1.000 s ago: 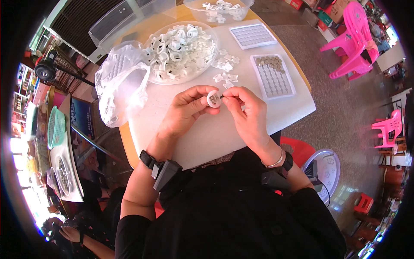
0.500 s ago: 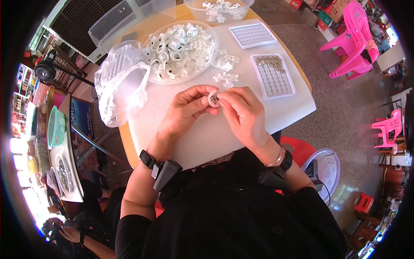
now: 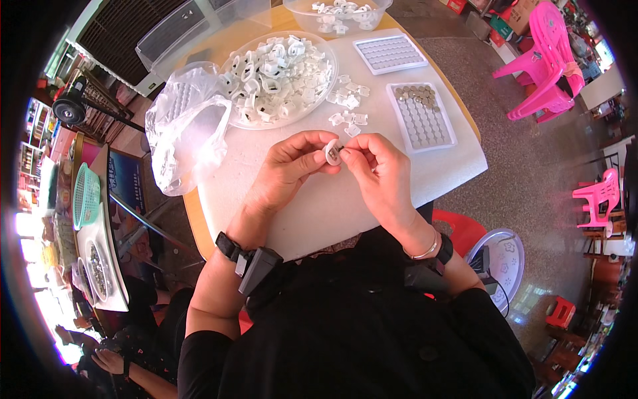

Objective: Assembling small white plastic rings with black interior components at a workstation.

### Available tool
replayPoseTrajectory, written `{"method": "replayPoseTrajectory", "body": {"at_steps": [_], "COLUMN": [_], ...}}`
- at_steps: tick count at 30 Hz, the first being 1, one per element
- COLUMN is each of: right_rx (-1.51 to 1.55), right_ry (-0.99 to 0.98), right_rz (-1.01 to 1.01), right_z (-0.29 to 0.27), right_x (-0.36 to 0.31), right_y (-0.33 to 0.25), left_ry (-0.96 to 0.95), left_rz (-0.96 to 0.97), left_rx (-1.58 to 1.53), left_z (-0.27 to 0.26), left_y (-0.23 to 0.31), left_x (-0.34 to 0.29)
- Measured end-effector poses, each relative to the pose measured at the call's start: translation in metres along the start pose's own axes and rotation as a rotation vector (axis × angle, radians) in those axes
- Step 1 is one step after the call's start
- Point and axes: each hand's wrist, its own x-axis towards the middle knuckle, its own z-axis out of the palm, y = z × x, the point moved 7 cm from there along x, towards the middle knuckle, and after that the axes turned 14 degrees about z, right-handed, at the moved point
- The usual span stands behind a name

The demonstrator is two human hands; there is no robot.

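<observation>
Over the near part of the white-covered table [image 3: 292,219], my left hand [image 3: 287,166] pinches a small round white plastic part [image 3: 332,152] between thumb and fingers. Its inner side looks dark and shows some detail too small to read. From the other side my right hand [image 3: 377,167] comes up to the part, thumb and forefinger closed at its edge. Something tiny and dark seems to be between those fingertips; what it is cannot be made out. Just beyond the hands lie several loose white plastic pieces [image 3: 350,120].
A round clear tray [image 3: 333,73] heaped with white plastic parts stands beyond, beside a clear plastic bag [image 3: 189,126]. At right lie a white tray [image 3: 432,136] partly filled with small metallic discs and another slotted tray [image 3: 389,53]. A clear tub [image 3: 306,23] sits at the back.
My right fingers have drawn back slightly from the white part and curled tighter. The part has shifted a little to the right in my left hand.
</observation>
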Motion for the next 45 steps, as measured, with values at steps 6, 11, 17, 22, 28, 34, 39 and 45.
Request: {"method": "replayPoseTrajectory", "body": {"at_steps": [6,11,17,22,28,34,39,45], "right_rx": [0.084,0.1,0.048,-0.03,-0.204,-0.378,-0.355,-0.342], "right_ry": [-0.034,-0.045,-0.039,-0.03,-0.005,0.037,0.049,-0.102], "right_rz": [0.051,0.052,0.001,-0.021,-0.142,-0.29,-0.272,-0.093], "right_z": [0.001,-0.001,-0.002,0.0,0.003,0.009,0.008,0.005], "right_x": [0.001,0.002,0.001,0.0,-0.001,-0.007,-0.004,0.003], "right_y": [0.004,-0.001,-0.004,-0.003,-0.009,-0.016,-0.007,-0.004], "left_ry": [0.0,-0.016,-0.019,-0.029,-0.047,-0.041,-0.043,-0.034], "left_rz": [0.014,0.016,0.01,0.013,0.052,0.062,0.065,0.064], "left_rx": [0.028,0.011,0.025,0.116,0.184,0.276,0.39,0.365], "left_z": [0.001,0.002,0.003,0.001,-0.002,-0.004,-0.005,-0.002], "left_y": [0.002,0.003,0.002,0.001,-0.002,-0.005,-0.005,-0.001], "left_x": [0.0,-0.001,0.0,-0.001,0.0,0.0,-0.001,0.001]}}
